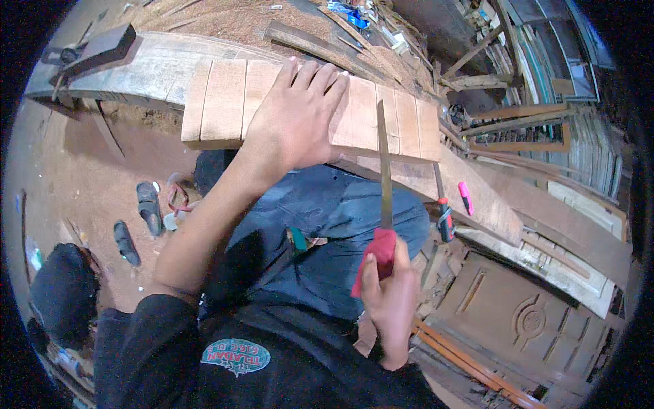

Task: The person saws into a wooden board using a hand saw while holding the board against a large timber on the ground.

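Note:
A pale wooden block (225, 102), with several lines running across its top, lies on a long wooden beam (163, 65) in front of my lap. My left hand (300, 112) rests palm down on the block's middle, fingers spread toward its far edge. In my right hand (392, 300) is a tool with a long, narrow metal blade (386, 177) and a red handle (377, 255). My fingers wrap round that handle. The blade points away from me, its tip over the block's right part; whether it touches the wood, I cannot tell.
A pink marker (466, 198) and a tool with a red-and-black handle (445, 221) lie right of the block. A dark clamp-like piece (102, 51) sits on the beam's left end. Sandals (148, 208) are on the floor at left, a carved wooden panel (521, 307) at lower right.

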`<state>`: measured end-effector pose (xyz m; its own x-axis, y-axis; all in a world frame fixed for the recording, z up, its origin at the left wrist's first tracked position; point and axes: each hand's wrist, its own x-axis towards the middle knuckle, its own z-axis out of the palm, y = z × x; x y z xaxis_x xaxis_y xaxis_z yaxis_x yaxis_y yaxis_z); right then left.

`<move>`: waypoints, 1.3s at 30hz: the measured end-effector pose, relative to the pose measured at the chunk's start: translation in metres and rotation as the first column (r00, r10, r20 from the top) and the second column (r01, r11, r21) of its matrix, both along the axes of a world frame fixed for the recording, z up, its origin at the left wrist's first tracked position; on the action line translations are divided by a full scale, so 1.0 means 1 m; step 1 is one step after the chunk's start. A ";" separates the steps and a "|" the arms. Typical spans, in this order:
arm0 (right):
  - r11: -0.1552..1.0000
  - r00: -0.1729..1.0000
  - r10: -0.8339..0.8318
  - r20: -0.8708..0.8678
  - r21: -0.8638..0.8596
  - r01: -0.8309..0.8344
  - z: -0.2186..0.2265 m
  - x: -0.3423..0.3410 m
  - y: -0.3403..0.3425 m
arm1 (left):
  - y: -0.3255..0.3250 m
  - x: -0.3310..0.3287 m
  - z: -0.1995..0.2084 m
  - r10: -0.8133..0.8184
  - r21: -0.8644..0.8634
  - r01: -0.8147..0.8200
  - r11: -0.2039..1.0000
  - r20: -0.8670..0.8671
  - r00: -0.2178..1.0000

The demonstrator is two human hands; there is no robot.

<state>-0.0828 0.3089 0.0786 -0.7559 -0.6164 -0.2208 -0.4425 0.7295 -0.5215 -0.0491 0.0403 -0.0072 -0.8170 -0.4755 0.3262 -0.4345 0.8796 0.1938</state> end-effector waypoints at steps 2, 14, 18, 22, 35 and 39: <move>0.998 0.991 0.057 -0.120 0.035 -0.053 0.003 -0.001 -0.006 | -0.001 -0.002 0.002 -0.004 -0.012 0.004 1.000 0.010 1.000; 0.994 0.988 0.097 -0.123 -0.037 -0.102 -0.009 -0.004 0.007 | -0.004 0.001 0.009 -0.040 0.086 0.035 0.996 0.059 0.997; 0.999 0.999 0.042 -0.015 -0.003 -0.042 0.012 0.012 0.020 | 0.000 0.002 0.009 -0.040 0.092 0.034 0.995 0.063 0.997; 0.991 0.972 0.124 -0.198 -0.027 -0.132 -0.005 -0.030 -0.052 | -0.008 0.004 0.007 -0.057 0.081 0.055 0.995 0.019 0.998; 0.998 0.997 0.056 -0.053 0.003 -0.056 0.026 0.021 0.025 | -0.006 0.000 -0.002 -0.052 0.077 0.055 0.996 -0.035 0.998; 0.991 0.991 0.126 0.054 0.045 -0.129 0.038 0.009 -0.009 | -0.015 -0.006 -0.010 -0.005 0.017 0.006 1.000 -0.087 0.996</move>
<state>-0.0739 0.3001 0.1171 -0.6588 -0.6947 -0.2887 -0.5074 0.6937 -0.5113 -0.0554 0.0249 -0.0173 -0.7885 -0.4771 0.3882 -0.4104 0.8782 0.2458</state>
